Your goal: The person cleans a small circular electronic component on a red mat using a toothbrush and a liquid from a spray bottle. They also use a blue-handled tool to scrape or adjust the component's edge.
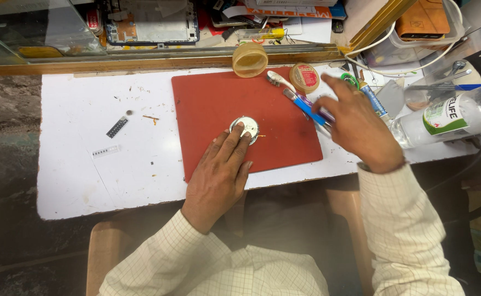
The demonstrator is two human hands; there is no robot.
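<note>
My left hand [218, 170] lies flat on the red mat [218, 104], its fingertips pressing a small round silver watch case [246, 125]. My right hand [355, 123] hovers over the mat's right edge, fingers spread, above a cluster of blue and purple handled tools [306, 107]. It is blurred and I see nothing gripped in it. A brush-like tool with a white handle [278, 79] lies just beyond those tools.
A tape roll [250, 59] and a round tin with a red label [304, 77] stand at the mat's far edge. A clear plastic bottle [449, 118] lies on its side at the right. Small black and white strips [117, 127] lie on the white board [87, 164] at left.
</note>
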